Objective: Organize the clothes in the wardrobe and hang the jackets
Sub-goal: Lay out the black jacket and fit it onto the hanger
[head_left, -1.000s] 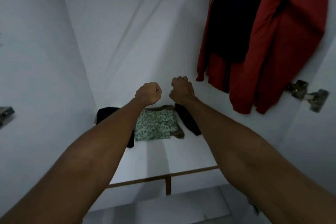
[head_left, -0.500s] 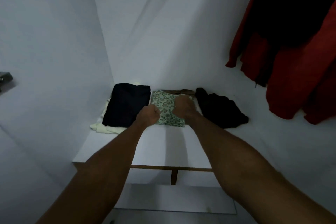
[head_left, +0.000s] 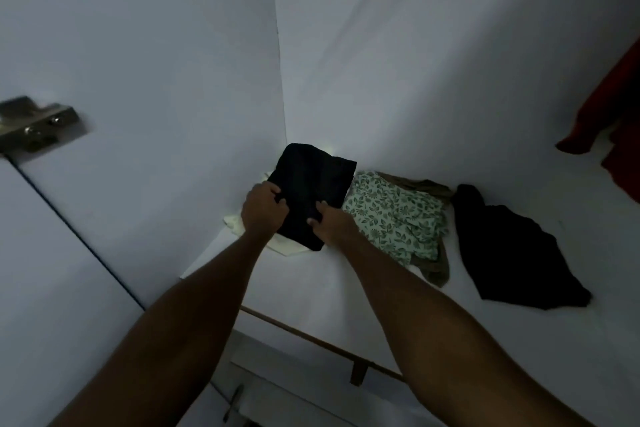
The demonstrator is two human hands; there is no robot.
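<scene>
A folded black garment [head_left: 311, 184] lies in the back left corner of the white wardrobe shelf [head_left: 311, 291], on top of a cream cloth [head_left: 280, 246]. My left hand [head_left: 263, 208] grips its left edge and my right hand [head_left: 329, 222] grips its near right edge. To the right lies a green leaf-print garment [head_left: 394, 215] over an olive cloth [head_left: 436, 270]. Further right, a crumpled black garment [head_left: 512, 253] is spread on the shelf. A red jacket [head_left: 609, 121] hangs at the right edge, mostly out of frame.
A metal door hinge [head_left: 34, 128] sits on the left wardrobe wall. The shelf's wooden front edge [head_left: 311, 340] has a small bracket under it, with a lower white shelf [head_left: 277, 402] below. White walls close in at left and back.
Both fists were raised in the air, then came down over the clothes. Now they have shifted left and closed on the folded black garment. The view has dropped and turned left.
</scene>
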